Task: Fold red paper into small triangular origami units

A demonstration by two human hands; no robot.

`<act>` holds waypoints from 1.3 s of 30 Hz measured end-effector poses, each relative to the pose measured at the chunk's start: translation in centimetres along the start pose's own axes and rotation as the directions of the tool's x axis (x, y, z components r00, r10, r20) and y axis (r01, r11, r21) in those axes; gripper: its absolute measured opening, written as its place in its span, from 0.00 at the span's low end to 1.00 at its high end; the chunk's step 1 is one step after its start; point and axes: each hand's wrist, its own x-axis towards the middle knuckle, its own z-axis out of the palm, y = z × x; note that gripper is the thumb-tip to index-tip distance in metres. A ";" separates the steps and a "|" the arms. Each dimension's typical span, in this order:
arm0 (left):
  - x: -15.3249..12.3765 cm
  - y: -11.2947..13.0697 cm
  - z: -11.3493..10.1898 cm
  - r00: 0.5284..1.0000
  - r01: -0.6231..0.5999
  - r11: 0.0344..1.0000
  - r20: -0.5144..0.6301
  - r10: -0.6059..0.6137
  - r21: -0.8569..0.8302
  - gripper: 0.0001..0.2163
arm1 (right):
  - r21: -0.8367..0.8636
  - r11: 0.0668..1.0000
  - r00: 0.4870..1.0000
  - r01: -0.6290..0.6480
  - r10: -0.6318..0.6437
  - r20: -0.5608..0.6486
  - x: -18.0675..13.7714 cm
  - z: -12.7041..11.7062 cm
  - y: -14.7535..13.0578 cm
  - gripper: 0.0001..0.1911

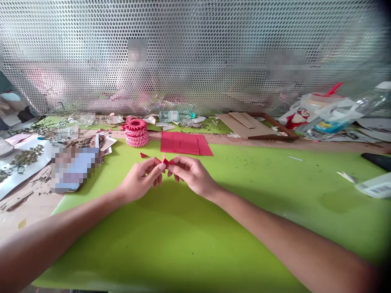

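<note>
A small folded piece of red paper (165,161) is pinched between both hands above the green mat (183,228). My left hand (142,179) grips its left end with fingers closed. My right hand (191,175) pinches the right end, fingers curled. Just beyond them lies a stack of red paper sheets (185,143). A tiny red paper bit (143,155) rests on the mat near my left hand. A round pile of folded red paper rings (137,132) stands to the left of the sheets.
A perforated metal screen (195,53) walls off the back. A plastic bottle (176,116) lies along it, with cardboard pieces (244,124) and plastic bags (324,112) to the right. Papers and scraps (27,162) clutter the left. A dark object (377,160) and a labelled white item (374,187) sit far right.
</note>
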 end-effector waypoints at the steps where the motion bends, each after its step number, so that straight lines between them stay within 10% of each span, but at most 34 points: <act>1: 0.0 0.0 -0.1 1.000 0.000 1.000 -0.008 0.000 0.000 0.17 | -0.017 1.000 1.000 -0.005 0.005 0.011 0.0 0.0 0.0 0.11; 16: 0.1 -0.1 -0.3 0.999 0.031 0.998 0.042 -0.029 -0.053 0.16 | 0.015 0.998 0.976 -0.055 0.050 0.213 -0.3 -0.2 -0.1 0.16; 39: -0.1 0.3 -1.0 0.990 -0.096 0.972 0.125 0.070 0.213 0.20 | -0.269 0.961 0.998 0.062 -0.057 0.026 -0.6 -0.2 -0.3 0.20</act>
